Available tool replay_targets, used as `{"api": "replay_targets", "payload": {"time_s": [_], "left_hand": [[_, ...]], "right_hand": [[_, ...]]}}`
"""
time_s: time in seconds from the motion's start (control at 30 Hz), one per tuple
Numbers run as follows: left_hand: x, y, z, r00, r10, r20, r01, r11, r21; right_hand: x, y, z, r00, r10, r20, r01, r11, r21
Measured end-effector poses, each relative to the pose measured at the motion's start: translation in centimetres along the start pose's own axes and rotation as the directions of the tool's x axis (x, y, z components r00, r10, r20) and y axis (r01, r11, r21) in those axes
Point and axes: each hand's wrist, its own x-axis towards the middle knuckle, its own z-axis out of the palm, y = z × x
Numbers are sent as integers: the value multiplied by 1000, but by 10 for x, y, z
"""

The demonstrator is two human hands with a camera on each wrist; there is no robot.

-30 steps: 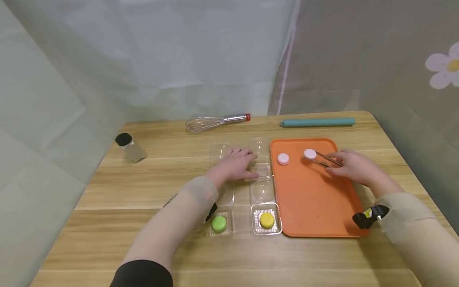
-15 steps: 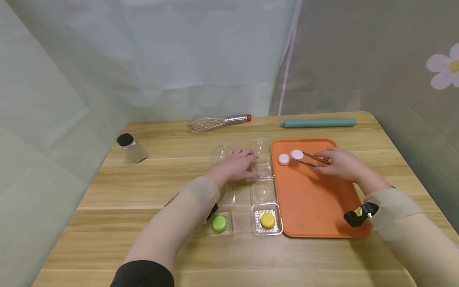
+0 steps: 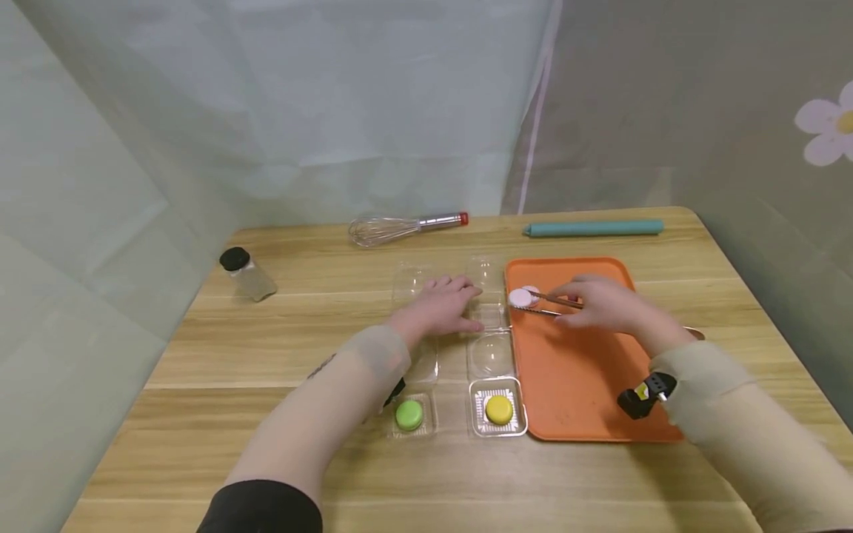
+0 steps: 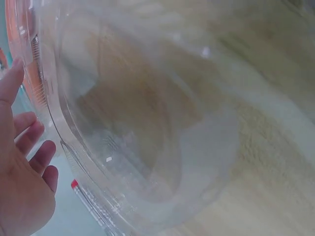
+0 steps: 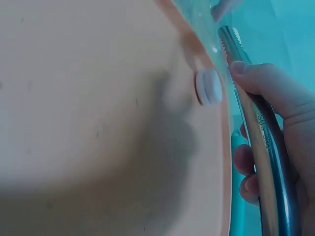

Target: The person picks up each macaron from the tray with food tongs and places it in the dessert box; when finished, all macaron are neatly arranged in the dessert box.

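Here, the right grip (image 3: 603,305) pinches metal tongs (image 5: 266,147) clasping a round, pale pink macaron (image 3: 519,298), the left grip (image 3: 440,307) loosely spread.

Tray (image 3: 593,385) solid orange, two macarons (image 3: 520,298) pale pink, yellow macaron (image 3: 499,409), green macaron (image 3: 409,415), tongs (image 5: 266,147) shiny silver. Whisk (image 3: 403,226) silver with red end cap (image 3: 463,218), rod (image 3: 593,228) plain teal, jar (image 3: 255,283) clear with black lid (image 3: 235,258). Tabletop (image 3: 200,444) light brown, streaky woodgrain; backdrop (image 3: 366,89) pale grey-green, darker grey at right with flower print (image 3: 823,141), pinkish-white petals, yellow centre.
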Motion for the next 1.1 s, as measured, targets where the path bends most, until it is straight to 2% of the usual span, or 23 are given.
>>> {"api": "replay_targets", "payload": {"time_s": [0.17, 0.37, 0.6, 0.9, 1.1], "left_hand": [[1, 1, 2, 1000, 0, 4, 0, 1000, 5], [1, 2, 1, 1000, -2, 7, 2, 1000, -2], [2, 2, 2, 1000, -10, 9, 10, 1000, -1], [2, -1, 1, 1000, -22, 6, 22, 999, -26], [1, -2, 3, 1000, -28, 4, 28, 999, -31]], "right_hand": [[6, -7, 3, 999, -32, 1, 32, 999, -12], [16, -16, 6, 997, -60, 45, 60, 998, -13], [29, -28, 6, 990, -119, 73, 124, 989, -77], [40, -40, 4, 984, -81, 158, 98, 990, -99], [47, -48, 2, 980, -59, 191, 94, 978, -184]]}}
